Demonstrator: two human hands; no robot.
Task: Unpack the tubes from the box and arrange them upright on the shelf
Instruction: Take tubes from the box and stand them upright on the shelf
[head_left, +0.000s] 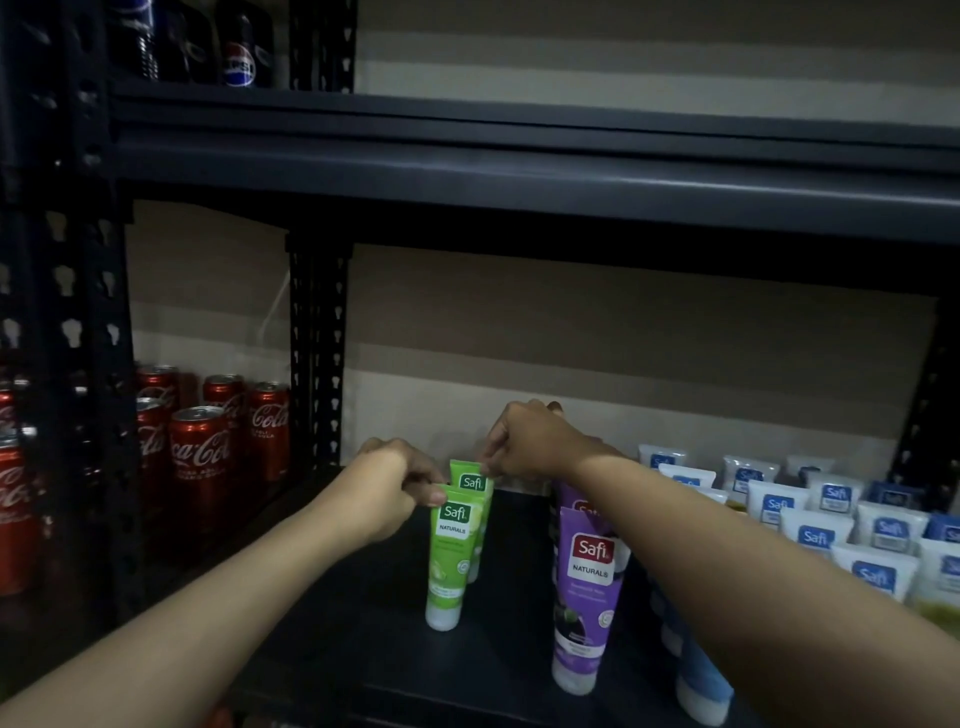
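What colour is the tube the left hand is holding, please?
The tube is bright green with a white cap, head view.

Black shelf (374, 654) bears green tubes (451, 561), purple tubes (589, 603), white tubes (777, 505).

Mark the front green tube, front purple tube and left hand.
front green tube (451, 558): head view, green body.
front purple tube (587, 608): head view, below label.
left hand (382, 491): head view, back of hand.

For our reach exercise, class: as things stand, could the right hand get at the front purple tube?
Probably yes, once it lets go: the right hand pinches the top of the rear green tube, and the front purple tube stands under that forearm, with nothing in front of it.
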